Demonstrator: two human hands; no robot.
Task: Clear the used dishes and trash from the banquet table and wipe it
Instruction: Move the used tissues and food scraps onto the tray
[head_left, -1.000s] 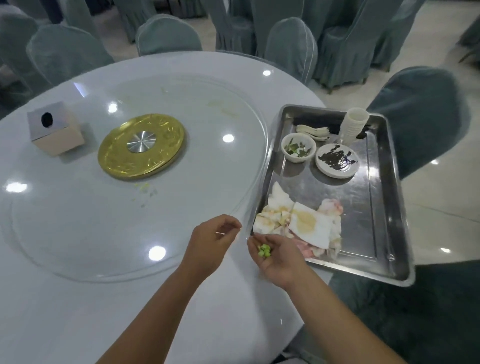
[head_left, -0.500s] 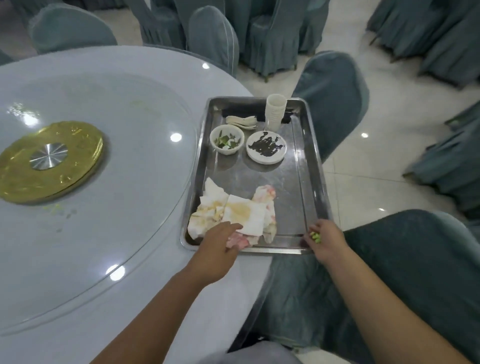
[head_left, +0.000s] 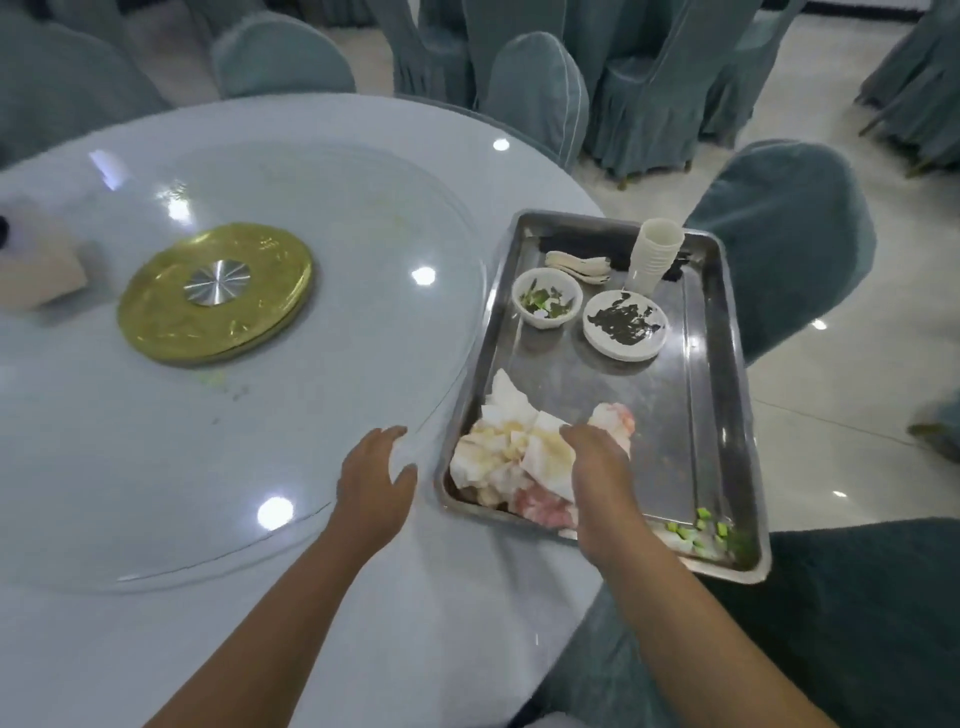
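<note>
A steel tray (head_left: 706, 415) sits on the right edge of the round white table (head_left: 441, 623). In it are stained used napkins (head_left: 511, 447), a small bowl with green scraps (head_left: 546, 304), a dark-smeared plate (head_left: 625, 325), spoons (head_left: 576, 262), stacked white cups (head_left: 655, 254) and green food bits (head_left: 714, 535) in the near right corner. My right hand (head_left: 597, 467) lies on the napkins, fingers curled into them. My left hand (head_left: 376, 480) rests open on the table just left of the tray.
A glass turntable (head_left: 311, 218) with a gold centre disc (head_left: 215, 296) covers the table's middle; small crumbs (head_left: 218, 382) lie near the disc. A tissue box (head_left: 36, 265) stands at far left. Covered chairs (head_left: 779, 234) ring the table, one right behind the tray.
The green bits left my right hand and now lie in the tray's corner. My right hand moved left onto the napkins; my left hand drew back from them to the table.
</note>
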